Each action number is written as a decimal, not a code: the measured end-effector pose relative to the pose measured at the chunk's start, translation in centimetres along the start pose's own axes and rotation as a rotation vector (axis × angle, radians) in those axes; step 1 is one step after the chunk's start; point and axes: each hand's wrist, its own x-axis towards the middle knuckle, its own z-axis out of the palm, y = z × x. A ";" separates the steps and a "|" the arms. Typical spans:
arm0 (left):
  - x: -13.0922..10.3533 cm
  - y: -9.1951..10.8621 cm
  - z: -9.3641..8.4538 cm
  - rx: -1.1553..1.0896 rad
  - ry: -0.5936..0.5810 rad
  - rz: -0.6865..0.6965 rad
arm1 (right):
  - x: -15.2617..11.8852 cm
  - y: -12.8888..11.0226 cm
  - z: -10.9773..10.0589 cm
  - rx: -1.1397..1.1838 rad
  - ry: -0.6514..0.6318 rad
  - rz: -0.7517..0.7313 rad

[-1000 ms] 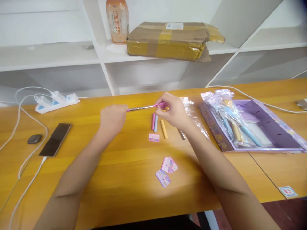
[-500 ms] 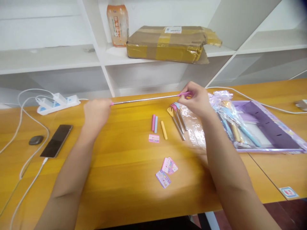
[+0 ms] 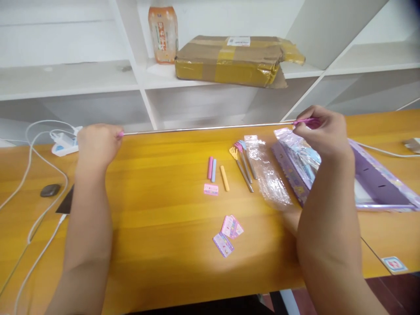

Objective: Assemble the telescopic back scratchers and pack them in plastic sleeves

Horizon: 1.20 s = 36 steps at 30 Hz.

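A long thin metal rod (image 3: 203,128) with pink ends stretches level between my hands above the desk's back edge. My left hand (image 3: 100,144) is closed around its pink handle end. At the other end my right hand (image 3: 324,129) pinches the pink head. Below the rod lie three small back scratchers with yellow (image 3: 233,152), pink and blue heads, beside a clear plastic sleeve (image 3: 267,175). Pink (image 3: 210,168), blue (image 3: 213,170) and yellow (image 3: 225,178) handle tubes lie left of them. Small printed cards (image 3: 211,189) rest nearby.
A purple box (image 3: 387,175) holding plastic-wrapped items is at the right, partly behind my right arm. At the left are a power strip (image 3: 64,148), white cables, a dark mouse (image 3: 50,190) and a phone (image 3: 65,201). A taped carton (image 3: 229,61) and an orange package (image 3: 163,35) occupy the shelf.
My hands have moved farther apart, left hand leftward and right hand rightward. The rod between them is now longer. My left arm now covers most of the phone.
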 end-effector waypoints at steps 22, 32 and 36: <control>-2.5 10.6 -1.1 -0.066 -0.247 0.170 | -5.3 -7.4 10.2 0.169 -0.336 -0.298; -3.5 13.3 -1.0 -0.188 -0.439 0.261 | -10.4 -11.7 15.6 0.672 -0.669 0.111; -2.8 11.4 -1.1 -0.241 -0.441 0.257 | -7.9 -10.2 14.5 0.988 -0.822 0.418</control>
